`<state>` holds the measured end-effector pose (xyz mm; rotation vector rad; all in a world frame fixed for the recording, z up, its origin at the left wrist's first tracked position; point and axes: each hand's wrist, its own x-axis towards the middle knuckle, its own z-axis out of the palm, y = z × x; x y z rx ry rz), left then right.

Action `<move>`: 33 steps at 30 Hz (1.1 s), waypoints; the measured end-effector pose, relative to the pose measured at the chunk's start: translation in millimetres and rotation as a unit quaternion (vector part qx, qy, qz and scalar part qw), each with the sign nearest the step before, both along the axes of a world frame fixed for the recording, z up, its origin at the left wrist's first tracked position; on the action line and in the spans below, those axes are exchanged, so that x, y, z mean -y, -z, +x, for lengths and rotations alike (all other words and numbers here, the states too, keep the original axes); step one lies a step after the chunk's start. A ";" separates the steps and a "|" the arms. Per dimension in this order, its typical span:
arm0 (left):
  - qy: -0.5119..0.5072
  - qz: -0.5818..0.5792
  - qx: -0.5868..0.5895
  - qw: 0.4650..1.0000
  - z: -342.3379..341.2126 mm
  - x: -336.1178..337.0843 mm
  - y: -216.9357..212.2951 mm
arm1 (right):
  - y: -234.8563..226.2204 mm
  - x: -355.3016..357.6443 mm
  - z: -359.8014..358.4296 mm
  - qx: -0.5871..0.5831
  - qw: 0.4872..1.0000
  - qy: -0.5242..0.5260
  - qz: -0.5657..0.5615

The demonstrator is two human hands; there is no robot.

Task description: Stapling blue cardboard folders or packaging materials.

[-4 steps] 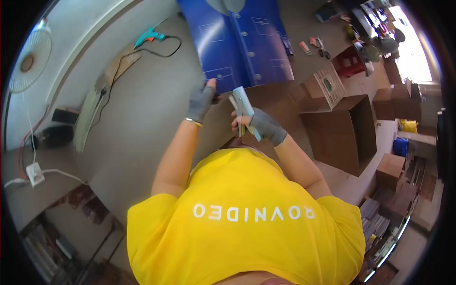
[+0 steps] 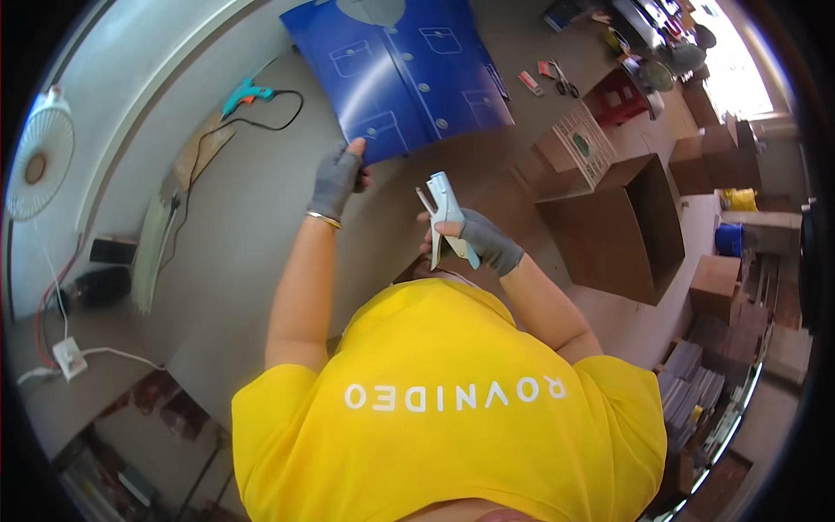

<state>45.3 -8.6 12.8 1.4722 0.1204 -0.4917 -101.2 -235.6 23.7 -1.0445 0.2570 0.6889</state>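
A blue glossy sheet (image 2: 396, 87), printed like a jacket with buttons and pockets, lies at the top of the view. At its near left corner is my left hand (image 2: 335, 183), in a grey fingerless glove, with the thumb on top and the fingers curled at the edge. A pale blue plier stapler (image 2: 446, 207) is gripped in my gloved right hand (image 2: 491, 243). Its jaws point away from me and stand apart, just short of the sheet's near edge. My right palm hides part of its handles.
A teal glue gun (image 2: 247, 96) with a black cord lies on the table (image 2: 252, 209) at left. Scissors (image 2: 564, 80) and a small red-and-white box (image 2: 530, 83) sit beyond the sheet's right side. An open cardboard box (image 2: 600, 226) stands at right, by a white crate (image 2: 587, 143).
The whole view has shifted slightly, with the table things sliding left. My right hand has turned the stapler, and its jaws now show wider apart and farther from the sheet's edge.
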 end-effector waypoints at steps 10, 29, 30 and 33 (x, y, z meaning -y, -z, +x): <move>0.330 -0.172 -0.104 0.922 -76.0 29.6 11.3 | 11.2 10.7 -31.5 0.031 0.973 0.107 0.201; 0.282 -0.368 -0.129 0.877 -111.4 92.6 19.1 | -40.7 13.4 -49.3 0.515 0.629 0.100 -0.574; 0.282 -0.367 -0.129 0.877 -113.1 94.0 15.0 | -38.9 12.9 -50.2 0.530 0.615 0.104 -0.574; 0.235 -0.323 -0.175 0.900 -109.4 103.7 8.4 | -37.0 30.4 -44.0 0.550 0.626 0.086 -0.545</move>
